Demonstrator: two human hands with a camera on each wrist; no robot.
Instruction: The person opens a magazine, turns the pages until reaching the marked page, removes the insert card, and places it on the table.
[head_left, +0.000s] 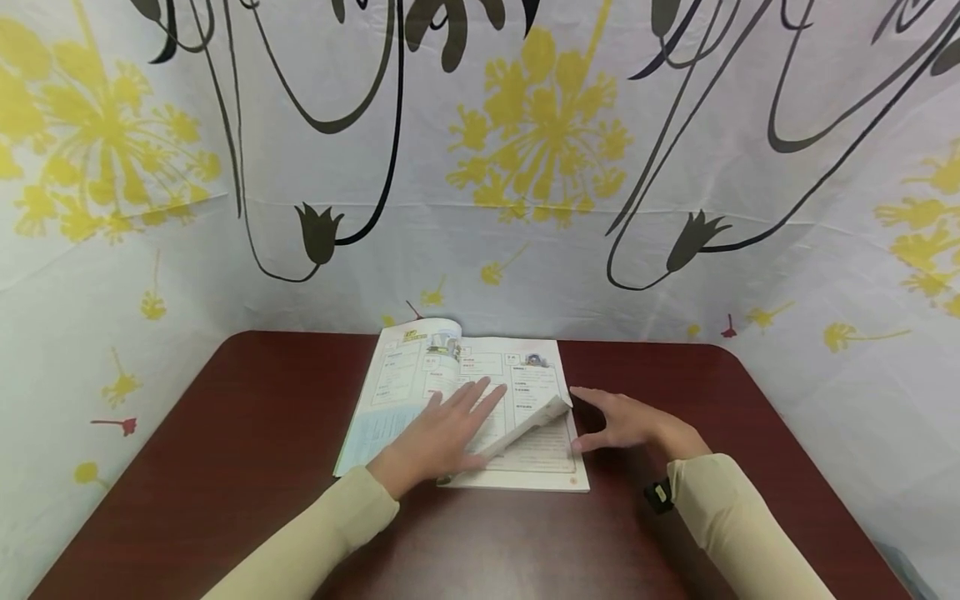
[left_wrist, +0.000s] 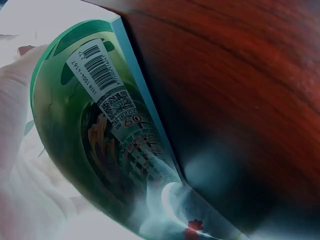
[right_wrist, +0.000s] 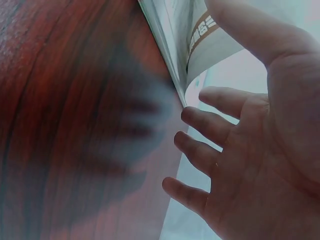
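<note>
An open magazine (head_left: pixel 536 433) with printed pages lies at the table's far middle. Its left half bows upward, and a loose page (head_left: pixel 528 425) curls diagonally across the right half. Spread fingers of my left hand (head_left: pixel 446 429) lie over the pages near the middle, the thumb by the curled page's lower end. In the left wrist view, the green cover (left_wrist: pixel 65 130) with a barcode bulges off the table, and that hand is washed out. My right hand (head_left: pixel 626 423) is beside the magazine's right edge, fingers apart. In the right wrist view its fingers (right_wrist: pixel 200 155) are extended near the page edges; contact is unclear.
The dark red wooden table (head_left: pixel 262 433) surrounds the magazine. Behind it hangs a white cloth (head_left: pixel 420 167) with yellow flowers and dark stems. A black band (head_left: pixel 659 496) is at my right wrist.
</note>
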